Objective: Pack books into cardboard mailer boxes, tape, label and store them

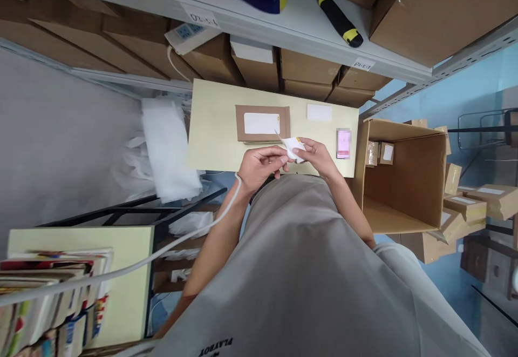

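Above the near edge of the pale table (214, 130), my right hand (318, 157) pinches a small white label (294, 146) with a yellow mark at its corner. My left hand (263, 168) is closed at the label's left edge, thumb and forefinger pressed together there. A thin pointed strip sticks up from that side of the label. Just beyond my hands lies a flat brown cardboard box (263, 136) with a white label (261, 123) on top. To its right are a white paper slip (319, 112) and a phone (343, 144) with a pink screen.
A large open carton (404, 222) stands right of the table, with small boxes inside. More boxes (465, 208) are piled beyond it. A shelf (251, 27) overhead holds a utility knife (338, 18). White packing foam (168, 146) hangs left. A pale cable (178, 246) crosses my left arm.
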### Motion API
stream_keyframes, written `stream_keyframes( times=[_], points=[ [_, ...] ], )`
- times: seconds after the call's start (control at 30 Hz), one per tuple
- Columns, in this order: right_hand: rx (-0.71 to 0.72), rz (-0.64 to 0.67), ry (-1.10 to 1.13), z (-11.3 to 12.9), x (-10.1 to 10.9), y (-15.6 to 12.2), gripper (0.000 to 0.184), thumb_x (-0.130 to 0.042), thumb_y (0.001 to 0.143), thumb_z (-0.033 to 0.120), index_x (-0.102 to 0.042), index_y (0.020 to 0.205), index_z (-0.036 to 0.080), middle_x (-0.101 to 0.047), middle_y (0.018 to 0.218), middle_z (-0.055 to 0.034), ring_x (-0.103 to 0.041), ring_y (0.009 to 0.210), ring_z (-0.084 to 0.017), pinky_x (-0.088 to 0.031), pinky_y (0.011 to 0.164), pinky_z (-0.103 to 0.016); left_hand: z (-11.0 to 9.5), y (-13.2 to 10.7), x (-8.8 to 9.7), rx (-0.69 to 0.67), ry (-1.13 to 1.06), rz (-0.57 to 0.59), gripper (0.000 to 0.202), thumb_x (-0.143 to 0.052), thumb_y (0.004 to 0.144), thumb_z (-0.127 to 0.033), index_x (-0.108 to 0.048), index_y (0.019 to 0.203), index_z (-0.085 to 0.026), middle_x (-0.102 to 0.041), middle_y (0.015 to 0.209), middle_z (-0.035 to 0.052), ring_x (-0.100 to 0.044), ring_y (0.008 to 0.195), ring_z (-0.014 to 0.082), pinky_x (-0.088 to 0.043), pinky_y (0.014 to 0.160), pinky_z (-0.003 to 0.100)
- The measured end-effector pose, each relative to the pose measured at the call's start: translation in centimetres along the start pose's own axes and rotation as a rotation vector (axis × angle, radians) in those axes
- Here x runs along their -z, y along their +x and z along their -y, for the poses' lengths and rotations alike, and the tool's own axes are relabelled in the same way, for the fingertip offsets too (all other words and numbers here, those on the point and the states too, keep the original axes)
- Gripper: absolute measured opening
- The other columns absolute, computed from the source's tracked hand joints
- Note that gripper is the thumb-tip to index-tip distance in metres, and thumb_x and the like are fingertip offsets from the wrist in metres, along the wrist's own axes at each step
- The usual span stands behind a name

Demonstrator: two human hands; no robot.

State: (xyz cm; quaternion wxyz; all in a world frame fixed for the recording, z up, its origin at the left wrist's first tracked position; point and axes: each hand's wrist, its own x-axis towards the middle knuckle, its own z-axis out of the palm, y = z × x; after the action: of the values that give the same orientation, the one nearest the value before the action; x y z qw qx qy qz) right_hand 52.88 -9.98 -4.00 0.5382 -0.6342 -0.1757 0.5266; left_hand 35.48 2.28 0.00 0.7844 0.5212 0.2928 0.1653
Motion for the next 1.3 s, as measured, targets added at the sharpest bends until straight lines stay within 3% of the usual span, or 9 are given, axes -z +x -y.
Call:
stream_keyframes(
  times=[0.17, 0.3, 0.37, 0.47, 0.63, 0.8, 1.03, 1.17, 1.3],
  points=[
    [-0.023, 0.136, -0.067, -1.4, -2.3, 0.6, 0.064, -0.097, 0.08, 0.046, -0.078, 0.135, 0.02, -0.082, 0.088, 0.0013, -0.075, 0.079, -0.018, -0.066, 0.078, -0.033, 0.2, -0.5, 0.9, -0.01, -0.014, -0.003, 0.039, -0.101, 0.073, -0.051, -0.084, 0.083, -0.016, -0.082, 0.08, 0.0092, -0.072, 0.057, 0.0188, -0.051, 0.042, 0.025],
    [0.143, 0.043, -0.252, -0.8, -3.7, 0.2, 0.048, -0.094, 0.086, 0.044, -0.081, 0.129, 0.026, -0.085, 0.122, -0.005, -0.08, 0.114, -0.024, -0.066, 0.105, -0.04, 0.3, -0.7, 2.0, -0.002, -0.016, -0.034, 0.04, -0.099, 0.075, -0.052, -0.084, 0.085, -0.016, -0.078, 0.07, 0.0065, -0.072, 0.056, 0.0195, -0.055, 0.045, 0.027],
    [0.231, -0.018, -0.302, 0.0, -4.5, -0.4, 0.038, -0.088, 0.094, 0.049, -0.082, 0.124, 0.027, -0.083, 0.129, -0.0063, -0.079, 0.119, -0.024, -0.064, 0.11, -0.041, 0.3, -0.8, 2.7, 0.004, -0.009, -0.058, 0.041, -0.099, 0.074, -0.053, -0.084, 0.086, -0.017, -0.076, 0.068, 0.0057, -0.074, 0.059, 0.0208, -0.056, 0.046, 0.027],
    [0.276, -0.02, -0.253, 1.5, -5.8, -1.5, 0.037, -0.078, 0.102, 0.06, -0.082, 0.116, 0.026, -0.085, 0.119, -0.0068, -0.081, 0.11, -0.023, -0.067, 0.105, -0.041, 0.4, -0.8, 4.1, 0.016, -0.002, -0.096, 0.042, -0.1, 0.071, -0.054, -0.083, 0.084, -0.017, -0.078, 0.071, 0.0062, -0.077, 0.063, 0.0222, -0.056, 0.046, 0.026],
    [0.234, -0.017, -0.212, 3.0, -9.1, -2.0, 0.049, -0.092, 0.089, 0.069, -0.08, 0.109, 0.026, -0.084, 0.114, -0.0063, -0.084, 0.105, -0.024, -0.07, 0.098, -0.04, 0.5, -0.8, 6.8, 0.028, -0.003, -0.145, 0.042, -0.1, 0.07, -0.054, -0.084, 0.084, -0.018, -0.078, 0.072, 0.0064, -0.079, 0.067, 0.0234, -0.057, 0.047, 0.026],
    [0.203, -0.067, -0.226, 3.7, -12.5, -0.9, 0.051, -0.097, 0.083, 0.07, -0.081, 0.103, 0.026, -0.085, 0.11, -0.0057, -0.083, 0.101, -0.024, -0.071, 0.096, -0.041, -0.1, -0.6, 10.0, 0.032, 0.029, -0.14, 0.042, -0.1, 0.07, -0.056, -0.083, 0.082, -0.019, -0.083, 0.084, 0.0082, -0.08, 0.071, 0.023, -0.057, 0.046, 0.026],
    [0.212, -0.199, -0.268, 2.9, -15.9, 1.3, 0.047, -0.083, 0.094, 0.072, -0.08, 0.097, 0.025, -0.082, 0.1, -0.0047, -0.079, 0.096, -0.022, -0.068, 0.094, -0.039, 0.6, 0.2, 13.7, 0.082, -0.004, -0.138, 0.039, -0.096, 0.072, -0.054, -0.08, 0.082, -0.019, -0.081, 0.082, 0.0072, -0.079, 0.072, 0.0234, -0.058, 0.05, 0.027],
    [0.224, -0.425, -0.293, 2.7, -17.2, 2.3, 0.04, -0.083, 0.094, 0.065, -0.077, 0.094, 0.025, -0.08, 0.102, -0.0057, -0.075, 0.102, -0.024, -0.065, 0.097, -0.039, 3.1, 2.4, 17.0, 0.135, -0.046, -0.351, 0.029, -0.088, 0.071, -0.044, -0.076, 0.081, -0.019, -0.075, 0.074, 0.0031, -0.076, 0.068, 0.0186, -0.055, 0.053, 0.024],
    [0.221, -0.616, -0.293, 3.1, -18.1, 2.9, 0.034, -0.08, 0.095, 0.06, -0.074, 0.095, 0.026, -0.078, 0.101, -0.0055, -0.073, 0.102, -0.025, -0.063, 0.094, -0.04, 6.2, 5.8, 24.5, 0.232, -0.068, -0.724, 0.021, -0.078, 0.074, -0.037, -0.066, 0.08, -0.02, -0.071, 0.077, 0.0002, -0.068, 0.063, 0.012, -0.045, 0.051, 0.021]
  ],
)
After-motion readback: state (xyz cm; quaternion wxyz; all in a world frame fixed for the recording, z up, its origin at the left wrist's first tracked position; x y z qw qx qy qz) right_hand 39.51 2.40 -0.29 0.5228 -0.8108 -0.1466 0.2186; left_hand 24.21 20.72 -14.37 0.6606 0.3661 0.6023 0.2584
